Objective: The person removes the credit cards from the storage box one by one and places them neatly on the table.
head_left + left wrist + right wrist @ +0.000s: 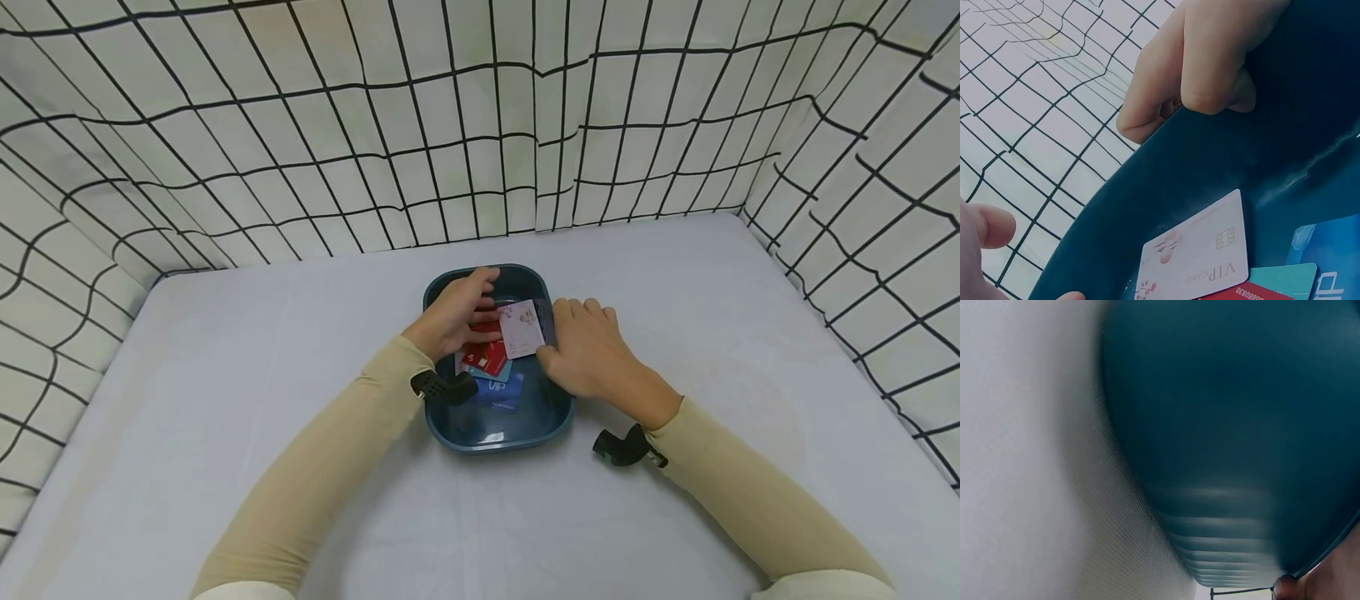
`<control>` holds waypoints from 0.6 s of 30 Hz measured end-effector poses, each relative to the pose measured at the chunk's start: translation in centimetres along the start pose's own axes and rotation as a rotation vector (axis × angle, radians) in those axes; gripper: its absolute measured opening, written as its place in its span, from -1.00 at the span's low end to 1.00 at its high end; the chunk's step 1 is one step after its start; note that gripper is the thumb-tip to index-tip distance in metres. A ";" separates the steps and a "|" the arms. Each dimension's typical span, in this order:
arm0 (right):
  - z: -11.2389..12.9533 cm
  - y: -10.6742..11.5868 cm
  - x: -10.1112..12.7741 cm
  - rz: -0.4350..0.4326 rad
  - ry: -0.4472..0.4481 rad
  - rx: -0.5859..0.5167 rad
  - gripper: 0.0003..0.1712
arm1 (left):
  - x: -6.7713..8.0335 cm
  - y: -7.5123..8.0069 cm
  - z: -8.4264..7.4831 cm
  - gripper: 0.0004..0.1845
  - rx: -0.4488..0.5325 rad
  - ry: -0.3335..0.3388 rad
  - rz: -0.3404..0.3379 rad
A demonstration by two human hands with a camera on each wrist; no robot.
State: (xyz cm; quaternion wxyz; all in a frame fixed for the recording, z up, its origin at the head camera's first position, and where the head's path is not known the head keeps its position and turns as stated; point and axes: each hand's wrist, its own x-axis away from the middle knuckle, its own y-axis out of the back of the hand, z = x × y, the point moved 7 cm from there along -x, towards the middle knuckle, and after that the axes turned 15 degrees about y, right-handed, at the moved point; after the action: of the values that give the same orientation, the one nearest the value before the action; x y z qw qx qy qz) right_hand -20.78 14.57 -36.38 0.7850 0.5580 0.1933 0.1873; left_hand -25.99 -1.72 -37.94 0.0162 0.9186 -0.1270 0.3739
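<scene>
Fingers (579, 309) of right hand (588, 352) in a grip on one tray (543, 423), left hand (454, 317) loose beside at least four cards (491, 358)

Basin (536, 417): smooth plastic, soft gloss (catches light, from here). White card (521, 329): sleek plastic, metallic chip (1225, 238). Table covering (675, 267): matt woven cloth. Sleeves (315, 483): matt fabric.

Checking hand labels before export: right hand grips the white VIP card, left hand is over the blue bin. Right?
No: the right hand grips the rim of the blue bin, not the white VIP card, per the left wrist view. Left hand over the bin: correct.
</scene>
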 end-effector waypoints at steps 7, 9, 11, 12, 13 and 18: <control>0.0 -0.1 -0.1 0.001 -0.008 -0.002 -0.66 | 0.0 0.2 0.1 -0.29 0.048 0.002 -0.010; -0.1 -0.1 -0.1 0.003 -0.011 0.000 -0.66 | 0.0 0.2 0.1 -0.29 0.062 0.000 -0.009; -0.1 -0.1 -0.1 0.000 -0.010 0.002 -0.66 | 0.0 0.2 0.1 -0.30 0.071 -0.002 -0.008; -0.1 -0.1 -0.1 -0.001 -0.009 0.001 -0.66 | 0.0 0.2 0.2 -0.30 0.073 -0.003 -0.007; -0.1 -0.1 0.0 -0.002 -0.009 0.000 -0.66 | -0.1 0.2 0.2 -0.30 0.074 -0.004 -0.006; 0.0 -0.1 0.0 -0.003 -0.007 -0.006 -0.66 | 0.0 0.3 0.3 -0.31 0.080 -0.005 -0.010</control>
State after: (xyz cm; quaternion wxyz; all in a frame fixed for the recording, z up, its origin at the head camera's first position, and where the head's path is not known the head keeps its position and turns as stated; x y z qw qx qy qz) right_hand -20.81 14.57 -36.45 0.7875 0.5561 0.1912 0.1847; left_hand -25.90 -1.99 -38.17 -0.0193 0.9200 -0.1075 0.3764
